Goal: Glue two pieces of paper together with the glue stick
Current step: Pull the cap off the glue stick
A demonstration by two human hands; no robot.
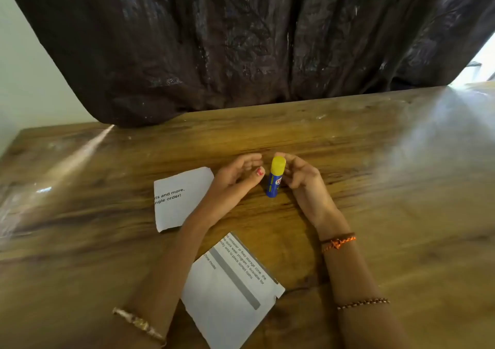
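A blue glue stick (273,185) with its yellow cap on stands upright on the wooden table (375,188). My right hand (300,179) grips it from the right side, fingers curled round the barrel. Just left of the stick, my left hand (235,177) hovers with relaxed fingers and holds nothing. One torn piece of printed paper (176,198) lies flat to the left, partly under my left wrist. A second, larger printed piece (227,295) lies nearer to me, between my forearms.
A dark curtain (241,40) hangs behind the table's far edge. A pale wall (26,67) shows at the left. Bracelets circle both of my wrists.
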